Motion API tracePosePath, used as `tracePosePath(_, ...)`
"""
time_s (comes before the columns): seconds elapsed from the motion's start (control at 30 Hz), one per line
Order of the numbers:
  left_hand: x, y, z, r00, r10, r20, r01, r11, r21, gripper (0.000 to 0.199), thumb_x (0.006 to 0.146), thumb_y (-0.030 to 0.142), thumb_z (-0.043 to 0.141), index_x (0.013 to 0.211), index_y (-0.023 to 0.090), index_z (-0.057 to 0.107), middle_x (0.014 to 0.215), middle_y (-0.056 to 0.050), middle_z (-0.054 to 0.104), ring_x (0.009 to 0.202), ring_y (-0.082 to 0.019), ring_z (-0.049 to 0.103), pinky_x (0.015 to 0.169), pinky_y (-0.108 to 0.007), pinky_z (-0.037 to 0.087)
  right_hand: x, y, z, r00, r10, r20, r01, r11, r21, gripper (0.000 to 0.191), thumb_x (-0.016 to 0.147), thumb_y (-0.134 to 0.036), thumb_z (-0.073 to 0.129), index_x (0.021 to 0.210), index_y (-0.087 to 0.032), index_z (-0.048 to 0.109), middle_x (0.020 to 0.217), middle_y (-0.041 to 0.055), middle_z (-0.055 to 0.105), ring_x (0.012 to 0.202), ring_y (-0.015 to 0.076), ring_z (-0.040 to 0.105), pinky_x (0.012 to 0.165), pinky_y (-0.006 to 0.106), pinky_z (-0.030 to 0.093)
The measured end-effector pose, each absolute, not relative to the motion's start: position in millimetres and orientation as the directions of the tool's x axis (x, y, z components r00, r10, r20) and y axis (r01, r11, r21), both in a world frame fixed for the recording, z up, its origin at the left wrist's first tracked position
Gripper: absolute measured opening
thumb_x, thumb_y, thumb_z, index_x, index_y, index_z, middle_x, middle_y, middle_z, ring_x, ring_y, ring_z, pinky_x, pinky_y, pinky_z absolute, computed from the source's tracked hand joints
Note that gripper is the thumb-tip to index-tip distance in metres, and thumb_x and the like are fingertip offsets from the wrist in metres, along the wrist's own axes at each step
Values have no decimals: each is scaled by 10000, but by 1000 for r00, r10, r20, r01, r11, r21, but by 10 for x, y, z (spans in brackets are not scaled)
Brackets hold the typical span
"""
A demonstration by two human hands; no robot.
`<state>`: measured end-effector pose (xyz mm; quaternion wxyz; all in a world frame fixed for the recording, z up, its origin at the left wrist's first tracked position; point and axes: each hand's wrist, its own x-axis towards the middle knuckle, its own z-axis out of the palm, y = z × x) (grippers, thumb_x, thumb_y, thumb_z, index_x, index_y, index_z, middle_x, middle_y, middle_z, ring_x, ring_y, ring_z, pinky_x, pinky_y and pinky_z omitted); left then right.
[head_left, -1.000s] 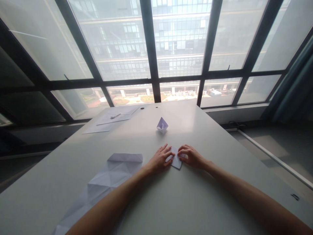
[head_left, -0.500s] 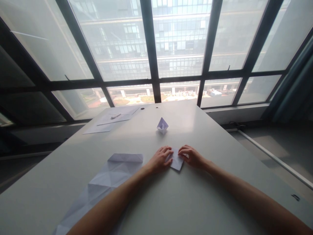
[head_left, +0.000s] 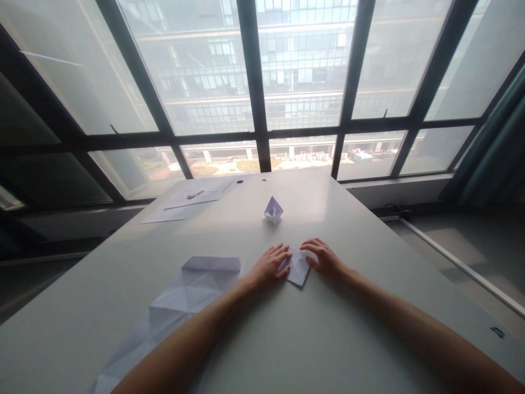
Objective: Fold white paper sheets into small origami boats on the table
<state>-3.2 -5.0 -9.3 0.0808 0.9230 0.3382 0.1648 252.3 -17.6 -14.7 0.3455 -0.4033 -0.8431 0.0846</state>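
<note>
A small folded paper (head_left: 299, 269) lies on the white table in front of me, with creases on its upper face. My left hand (head_left: 271, 266) holds it from the left side, fingers over its upper left part and thumb lower down. At its right edge is my right hand (head_left: 324, 259), thumb and fingers apart around the upper right corner; the thumb tip is at the paper's edge. Beyond both hands stands a folded paper boat (head_left: 273, 210) with a pointed peak. To the left, partly under my left forearm, lies a large creased paper sheet (head_left: 176, 306).
At the far left of the table (head_left: 361, 339) are flat white sheets (head_left: 174, 213) with a small pale item (head_left: 195, 194) on top. Dark-framed windows (head_left: 261, 98) rise behind the table. A curtain (head_left: 488, 148) hangs on the right.
My right hand's fingers have lifted off the folded paper and spread, shifting slightly up and right, so more of its face shows. My left hand stays on the paper.
</note>
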Motion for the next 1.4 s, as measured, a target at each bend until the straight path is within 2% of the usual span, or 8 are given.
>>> tracePosePath(0.13, -31, -43, -103, 718, 647, 258, 592, -762, 263, 423, 936, 290, 598, 1353, 227, 572, 1527, -97, 454, 1457, -301, 341, 1195, -521, 315, 2518, -194, -125, -467, 742, 481, 613, 664, -429, 177, 857, -96, 647, 922, -230, 743, 1014, 60, 703, 1000, 226, 601, 913, 395, 493)
tracePosePath(0.33, -26, -49, -75, 685, 642, 343, 573, -766, 291, 448, 901, 235, 630, 1346, 263, 577, 1482, -78, 505, 1388, -279, 438, 1159, -483, 373, 2516, -217, -96, -505, 721, 475, 628, 684, -371, 173, 869, -110, 650, 944, -237, 741, 1082, 72, 691, 1026, 230, 600, 921, 401, 473)
tracePosePath(0.4, -27, -60, -50, 653, 654, 381, 571, -756, 319, 386, 882, 219, 651, 1264, 272, 631, 1392, -66, 577, 1295, -261, 523, 1111, -451, 426, 2514, -222, -88, -541, 695, 474, 610, 712, -348, 162, 877, -123, 652, 938, -248, 736, 1094, 64, 687, 1028, 226, 602, 936, 404, 458)
tracePosePath(0.53, -39, -71, -10, 608, 681, 409, 583, -732, 352, 121, 858, 207, 680, 951, 254, 741, 1203, -52, 656, 1117, -243, 607, 1026, -423, 471, 2502, -224, -82, -551, 698, 457, 612, 711, -346, 155, 890, -123, 641, 912, -245, 735, 1010, 47, 693, 946, 201, 616, 904, 380, 451)
tracePosePath(0.63, -49, -65, 2, 591, 690, 418, 592, -723, 356, 97, 869, 219, 676, 868, 257, 765, 1111, -47, 668, 1059, -236, 612, 992, -415, 476, 2501, -226, -63, -518, 719, 464, 654, 682, -327, 154, 886, -114, 635, 886, -228, 740, 1002, 61, 678, 930, 208, 606, 878, 379, 456)
tracePosePath(1.0, -39, -75, 50, 580, 715, 390, 596, -699, 394, 237, 950, 271, 576, 849, 253, 789, 884, -37, 689, 868, -198, 631, 889, -355, 487, 2518, -230, -56, -530, 710, 463, 640, 693, -331, 180, 892, -103, 611, 929, -228, 736, 946, 58, 693, 891, 206, 608, 871, 374, 451)
tracePosePath(1.17, -61, -105, 95, 616, 697, 368, 580, -717, 387, 172, 886, 362, 685, 994, 269, 782, 975, -48, 686, 923, -217, 631, 916, -359, 489, 2521, -232, -61, -527, 703, 477, 621, 702, -347, 190, 902, -117, 600, 987, -225, 730, 971, 69, 706, 900, 208, 622, 865, 368, 463)
tracePosePath(1.4, -71, -101, 98, 664, 664, 343, 560, -746, 360, 443, 772, 538, 785, 1112, 258, 734, 1069, -70, 669, 995, -251, 613, 921, -356, 491, 2546, -207, -72, -505, 714, 484, 620, 691, -372, 160, 916, -133, 596, 962, -222, 721, 957, 59, 719, 891, 205, 633, 855, 356, 472)
